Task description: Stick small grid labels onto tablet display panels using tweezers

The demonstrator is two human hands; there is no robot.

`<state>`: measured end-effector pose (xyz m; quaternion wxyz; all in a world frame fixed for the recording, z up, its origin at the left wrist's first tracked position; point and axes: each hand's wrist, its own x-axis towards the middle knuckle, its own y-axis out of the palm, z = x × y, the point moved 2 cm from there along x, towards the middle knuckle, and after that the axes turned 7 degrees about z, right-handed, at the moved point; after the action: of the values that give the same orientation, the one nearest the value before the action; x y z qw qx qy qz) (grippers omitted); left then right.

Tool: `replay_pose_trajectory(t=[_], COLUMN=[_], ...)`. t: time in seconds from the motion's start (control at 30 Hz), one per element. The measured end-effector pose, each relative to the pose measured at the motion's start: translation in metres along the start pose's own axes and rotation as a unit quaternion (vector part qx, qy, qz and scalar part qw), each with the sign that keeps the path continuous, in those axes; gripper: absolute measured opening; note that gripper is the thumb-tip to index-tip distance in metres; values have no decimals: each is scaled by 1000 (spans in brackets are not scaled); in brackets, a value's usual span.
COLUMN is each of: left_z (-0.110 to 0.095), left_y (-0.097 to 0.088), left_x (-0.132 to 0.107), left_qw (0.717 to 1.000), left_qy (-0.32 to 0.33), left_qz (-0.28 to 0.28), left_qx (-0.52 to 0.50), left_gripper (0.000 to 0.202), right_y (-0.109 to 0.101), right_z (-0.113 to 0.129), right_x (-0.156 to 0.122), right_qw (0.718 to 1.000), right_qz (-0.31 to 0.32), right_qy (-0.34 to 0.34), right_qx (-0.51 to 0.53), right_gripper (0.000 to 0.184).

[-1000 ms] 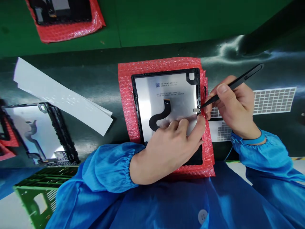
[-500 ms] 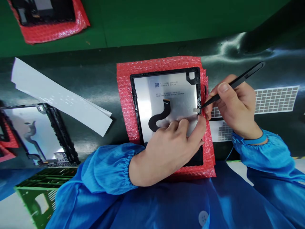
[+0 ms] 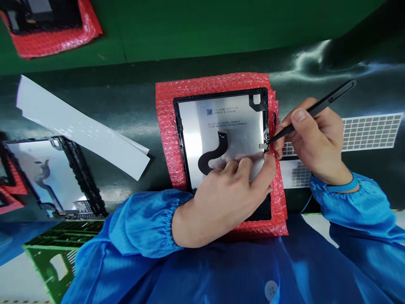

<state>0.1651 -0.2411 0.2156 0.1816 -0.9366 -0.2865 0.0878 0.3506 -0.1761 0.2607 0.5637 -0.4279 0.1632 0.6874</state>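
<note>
A tablet screen in a black frame lies with its silver back up on red bubble wrap. A black S-shaped flex cable crosses the silver back. My left hand bears down on the lower part, holding the screen with bent fingers; its index fingertip presses the right edge, and the thumb is mostly hidden. My right hand pinches black tweezers. Their tip meets the right edge of the frame, beside a small pale tab, just above the left index fingertip.
White strips lie to the left, partly over another framed screen. White sheets with grids of small labels lie under and beyond my right hand. A wrapped device sits at the upper left. A green crate stands at the lower left.
The whole view has shifted slightly, with the bench items at slightly different places. Both hands keep nearly the same pose, and the tweezers' tip stays at the screen's right edge.
</note>
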Motion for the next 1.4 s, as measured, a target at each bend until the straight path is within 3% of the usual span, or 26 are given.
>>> replay_pose_trajectory(t=[0.27,0.5,0.7,0.9,1.0,1.1,1.23,1.4], left_z=[1,1,0,-2,1,7,14,14], left_y=[0,-1,-1,-2,0,-1,-6,-9], left_x=[1,2,2,3,1,-2,-5,-1], left_qw=[1000,999,999,999,999,999,1000,998], left_qy=[-13,-16,-16,-19,-20,-26,-18,-43], left_qz=[21,29,27,35,41,26,7,22], left_qx=[-8,-3,6,8,3,19,17,33], left_gripper=[59,59,60,62,64,63,58,58], right_y=[-1,-3,1,-12,-29,-44,-59,-76], right_z=[-1,-3,-4,20,23,14,-8,-29], right_x=[0,-1,-1,1,-20,-56,-98,-117], right_qw=[1000,1000,1000,986,974,966,965,951], right_qz=[-1,14,-10,-100,-150,-186,-163,-118], right_qy=[12,-12,12,-117,-140,-108,-17,26], right_qx=[-16,9,3,-58,-99,-146,-207,-284], right_gripper=[23,15,21,29,24,12,6,7])
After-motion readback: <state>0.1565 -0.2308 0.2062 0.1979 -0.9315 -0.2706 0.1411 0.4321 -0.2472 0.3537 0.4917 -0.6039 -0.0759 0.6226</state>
